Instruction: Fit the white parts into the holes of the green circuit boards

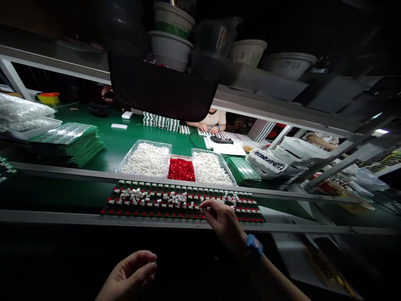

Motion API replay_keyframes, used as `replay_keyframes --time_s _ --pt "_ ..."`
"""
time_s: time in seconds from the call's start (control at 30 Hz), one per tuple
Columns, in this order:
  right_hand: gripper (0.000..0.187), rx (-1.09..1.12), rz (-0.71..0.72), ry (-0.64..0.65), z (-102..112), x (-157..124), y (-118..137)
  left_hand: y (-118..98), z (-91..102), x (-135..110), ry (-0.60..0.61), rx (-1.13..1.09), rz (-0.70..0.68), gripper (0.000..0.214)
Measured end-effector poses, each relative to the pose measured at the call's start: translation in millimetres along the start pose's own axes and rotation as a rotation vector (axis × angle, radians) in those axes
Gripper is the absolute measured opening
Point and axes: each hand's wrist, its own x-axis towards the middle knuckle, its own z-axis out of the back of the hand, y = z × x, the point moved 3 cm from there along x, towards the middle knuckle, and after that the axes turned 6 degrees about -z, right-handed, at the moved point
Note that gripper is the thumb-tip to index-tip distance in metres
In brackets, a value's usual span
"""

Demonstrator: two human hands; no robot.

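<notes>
A long row of green circuit boards (pixel 131 211) lies before me, lined with red and white parts. Loose white connectors (pixel 180 200) are scattered over its middle. Over the right half of the boards, my right hand (pixel 224 219) has thumb and forefinger pinched together at a board; whatever is between the fingertips is too small to make out. A blue watch is on that wrist. Lower down and nearer me, my left hand (pixel 133 271) is apart from the boards. Its thumb and forefinger pinch a small whitish piece (pixel 153 263), too small to name surely.
Behind the boards stand two clear trays of white parts (pixel 147 159) and a tray of red parts (pixel 181 169). Green board stacks (pixel 75 142) flank them. Metal rails (pixel 78 217) run in front and behind. A shelf with tubs (pixel 172 46) hangs overhead. Another person (pixel 217 119) works opposite.
</notes>
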Motion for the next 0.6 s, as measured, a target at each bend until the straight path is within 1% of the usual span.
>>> replay_keyframes --time_s 0.1,0.17,0.27,0.37,0.47,0.6 --pt "0.007 -0.152 0.032 -0.014 0 3 2 2 -0.6 0 -0.005 0.018 -0.033 0.034" --pt "0.008 -0.220 0.033 0.010 -4 3 3 2 -0.2 -2 -0.030 0.025 -0.047 0.035" --pt "0.013 -0.305 0.011 0.045 -9 1 2 1 1.1 -4 -0.049 0.021 -0.026 0.036" --pt "0.014 -0.377 -0.012 0.077 -11 -2 1 -3 1.9 -6 -0.075 0.018 -0.016 0.036" --pt "0.013 -0.435 -0.019 0.083 -10 -1 1 -7 0.9 -9 -0.113 0.015 -0.026 0.035" --pt "0.012 -0.475 -0.008 0.109 -11 1 3 -7 -1.5 -10 -0.114 0.043 -0.032 0.037"
